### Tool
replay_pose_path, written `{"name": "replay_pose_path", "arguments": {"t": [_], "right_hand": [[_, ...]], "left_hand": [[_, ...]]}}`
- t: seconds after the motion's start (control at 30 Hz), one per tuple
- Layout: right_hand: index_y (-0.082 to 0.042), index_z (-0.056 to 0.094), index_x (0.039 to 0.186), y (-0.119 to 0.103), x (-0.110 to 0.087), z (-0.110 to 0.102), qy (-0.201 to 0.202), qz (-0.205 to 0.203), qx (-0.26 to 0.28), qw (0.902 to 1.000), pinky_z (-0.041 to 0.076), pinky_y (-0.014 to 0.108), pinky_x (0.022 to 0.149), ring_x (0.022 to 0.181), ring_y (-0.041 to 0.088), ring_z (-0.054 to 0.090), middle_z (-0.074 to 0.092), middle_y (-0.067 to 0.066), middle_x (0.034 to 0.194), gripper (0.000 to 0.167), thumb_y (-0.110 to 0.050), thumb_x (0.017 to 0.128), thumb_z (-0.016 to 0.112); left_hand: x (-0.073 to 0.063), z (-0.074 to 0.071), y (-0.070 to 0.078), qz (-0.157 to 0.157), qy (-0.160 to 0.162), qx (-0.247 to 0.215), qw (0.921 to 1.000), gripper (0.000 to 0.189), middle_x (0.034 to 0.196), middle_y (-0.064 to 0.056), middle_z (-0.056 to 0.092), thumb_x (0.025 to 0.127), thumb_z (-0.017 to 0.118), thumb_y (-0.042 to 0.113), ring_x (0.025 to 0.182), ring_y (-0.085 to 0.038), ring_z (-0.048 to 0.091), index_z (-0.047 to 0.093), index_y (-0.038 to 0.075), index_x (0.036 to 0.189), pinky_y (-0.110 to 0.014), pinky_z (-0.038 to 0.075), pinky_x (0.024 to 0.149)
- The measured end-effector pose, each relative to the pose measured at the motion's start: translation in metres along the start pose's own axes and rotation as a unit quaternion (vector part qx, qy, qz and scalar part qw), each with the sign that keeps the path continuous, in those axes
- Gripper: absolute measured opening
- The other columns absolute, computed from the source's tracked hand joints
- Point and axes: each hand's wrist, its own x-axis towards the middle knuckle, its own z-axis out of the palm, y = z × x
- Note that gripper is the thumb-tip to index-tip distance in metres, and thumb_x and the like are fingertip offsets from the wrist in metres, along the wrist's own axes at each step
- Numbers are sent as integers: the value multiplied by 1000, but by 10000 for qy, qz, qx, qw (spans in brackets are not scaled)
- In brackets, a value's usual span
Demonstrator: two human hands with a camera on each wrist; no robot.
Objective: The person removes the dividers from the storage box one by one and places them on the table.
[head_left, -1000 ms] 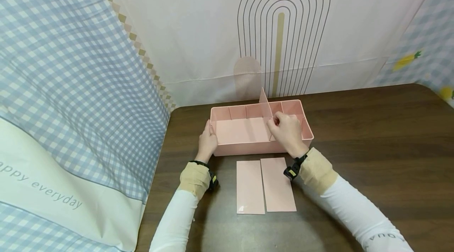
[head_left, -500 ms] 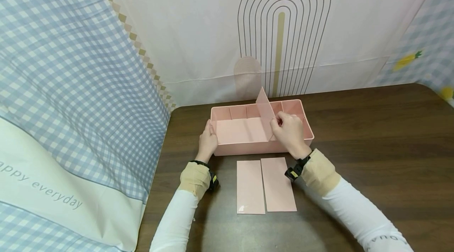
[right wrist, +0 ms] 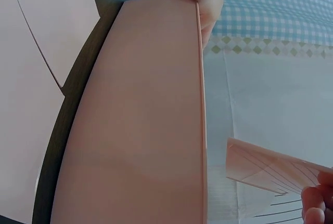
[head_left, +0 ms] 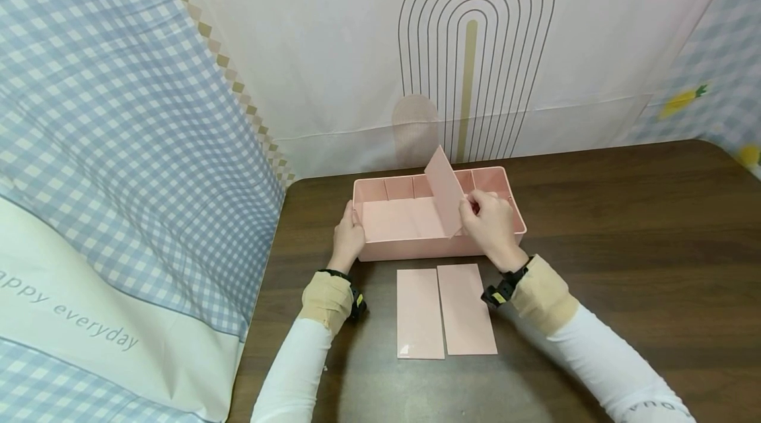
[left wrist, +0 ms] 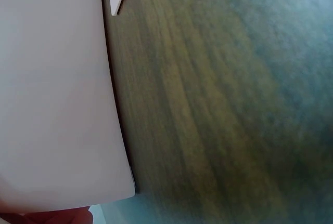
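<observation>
A long pink plastic organizer box [head_left: 410, 250] stands on the table, with upright ridges along its back inner wall. My left hand [head_left: 347, 236] holds its left end near the front corner; the right wrist view also shows this left hand [right wrist: 200, 0] at the box's end. Over the right half of the box, my right hand [head_left: 489, 221] pinches a thin pink divider panel [head_left: 442, 190] by its right-hand edge. The panel stands slanted and reaches above the back rim. In the right wrist view, fingertips [right wrist: 315, 200] curl at the panel's edge.
Two flat pink panels, a left one [head_left: 419, 314] and a right one [head_left: 466, 310], lie side by side on the dark wooden table [head_left: 594, 225] before the box. A patterned white cloth [head_left: 333, 66] hangs behind, and a blue checked one [head_left: 148, 79] at the left.
My right hand has shifted slightly right and turned the divider panel, so more of its broad face shows. My left hand and the box have stayed in place.
</observation>
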Motion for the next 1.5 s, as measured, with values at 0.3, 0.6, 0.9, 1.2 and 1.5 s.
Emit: {"name": "replay_pose_path", "arguments": {"t": [0.3,0.6,0.9,1.2,1.5], "right_hand": [[-6,49,55,2,-4,-6,-155,225,170,9995,27,24,49,49,15,38,42,3,49,26,-8,82,49],[-8,43,54,5,-9,-13,-276,428,159,9986,25,24,46,45,13,33,38,2,49,28,-9,82,50],[-10,46,55,9,-14,-19,-299,496,192,9981,26,23,46,44,10,33,37,-1,47,26,-8,80,50],[-12,45,54,9,-21,-26,-320,410,158,9985,24,21,44,43,8,32,35,-4,47,26,-9,79,50],[-12,44,55,10,-28,-33,-414,432,170,9981,24,21,42,43,7,32,35,-4,48,27,-8,80,51]], "left_hand": [[1,1,-1,-2,36,31,10000,45,140,-14,34,98,20,24,127,-29,34,20,12,142,-43,29,103],[1,1,-2,27,21,16,10000,46,141,-14,33,98,20,24,128,-29,33,20,11,142,-43,29,104],[1,1,-2,74,50,99,9999,45,140,-14,34,98,19,24,126,-30,36,20,11,142,-44,31,102],[2,1,-3,115,78,148,9998,45,139,-15,35,98,20,23,125,-31,36,21,11,141,-44,31,102],[2,2,-3,24,48,99,9999,46,140,-14,33,98,20,24,127,-30,34,20,12,142,-44,29,103]]}}
